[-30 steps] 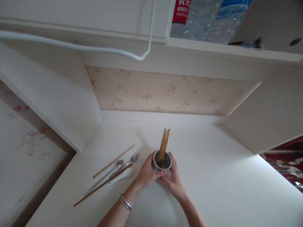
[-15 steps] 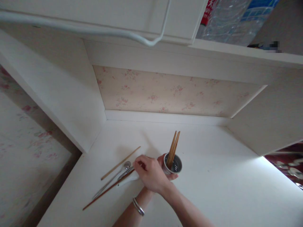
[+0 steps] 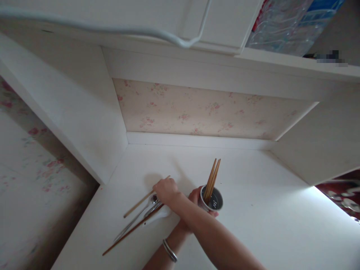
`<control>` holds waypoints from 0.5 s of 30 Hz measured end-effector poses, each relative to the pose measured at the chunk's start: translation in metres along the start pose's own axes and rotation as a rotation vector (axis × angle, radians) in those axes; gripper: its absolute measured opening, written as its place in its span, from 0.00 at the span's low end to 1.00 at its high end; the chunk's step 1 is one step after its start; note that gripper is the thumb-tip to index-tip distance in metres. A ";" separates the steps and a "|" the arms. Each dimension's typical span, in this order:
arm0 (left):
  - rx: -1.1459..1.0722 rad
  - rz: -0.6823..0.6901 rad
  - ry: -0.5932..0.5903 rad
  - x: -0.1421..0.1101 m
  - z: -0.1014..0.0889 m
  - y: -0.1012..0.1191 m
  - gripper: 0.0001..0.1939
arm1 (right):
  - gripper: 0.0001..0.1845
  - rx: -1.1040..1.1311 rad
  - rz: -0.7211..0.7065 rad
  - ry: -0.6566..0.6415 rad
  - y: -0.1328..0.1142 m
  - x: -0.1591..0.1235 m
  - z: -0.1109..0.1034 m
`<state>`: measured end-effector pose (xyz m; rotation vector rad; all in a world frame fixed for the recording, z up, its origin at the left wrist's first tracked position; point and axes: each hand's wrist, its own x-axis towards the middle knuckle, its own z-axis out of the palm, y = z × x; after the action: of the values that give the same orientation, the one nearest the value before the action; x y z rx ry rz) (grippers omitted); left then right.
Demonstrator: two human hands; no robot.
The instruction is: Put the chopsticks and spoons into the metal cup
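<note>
My left hand, with a silver bangle on the wrist, is wrapped round a metal cup. Several wooden chopsticks stand in the cup, leaning towards its far side. Crossing over my left arm, my right hand has its fingers closed on a light wooden chopstick lying on the white surface. Beside that chopstick lie a metal spoon, a darker brown chopstick and a white spoon. My right hand and forearm hide part of these utensils.
A white tabletop extends to the right, with white side panels around it. Overhead are a cabinet door and a pale cable. Clear plastic bottles sit on the upper right shelf.
My right hand has moved left and away from me, from over the metal and brown utensils to the light chopstick. The cup stays in my left hand; the view has shifted slightly.
</note>
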<state>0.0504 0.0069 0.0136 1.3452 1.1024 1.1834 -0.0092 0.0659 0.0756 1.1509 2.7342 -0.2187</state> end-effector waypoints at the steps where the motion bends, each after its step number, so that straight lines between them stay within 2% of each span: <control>1: 0.017 -0.006 -0.004 0.000 0.000 0.000 0.39 | 0.10 -0.007 -0.016 0.002 0.002 0.002 0.002; 8: 0.002 0.023 0.006 0.001 0.000 -0.007 0.41 | 0.10 -0.017 -0.050 0.029 0.010 0.006 0.013; 15: -0.027 0.029 -0.012 -0.002 0.002 -0.011 0.44 | 0.13 0.073 0.021 0.118 0.011 0.000 0.008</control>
<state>0.0517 0.0062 0.0020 1.3505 1.0576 1.2056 -0.0002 0.0717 0.0676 1.2486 2.8363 -0.2572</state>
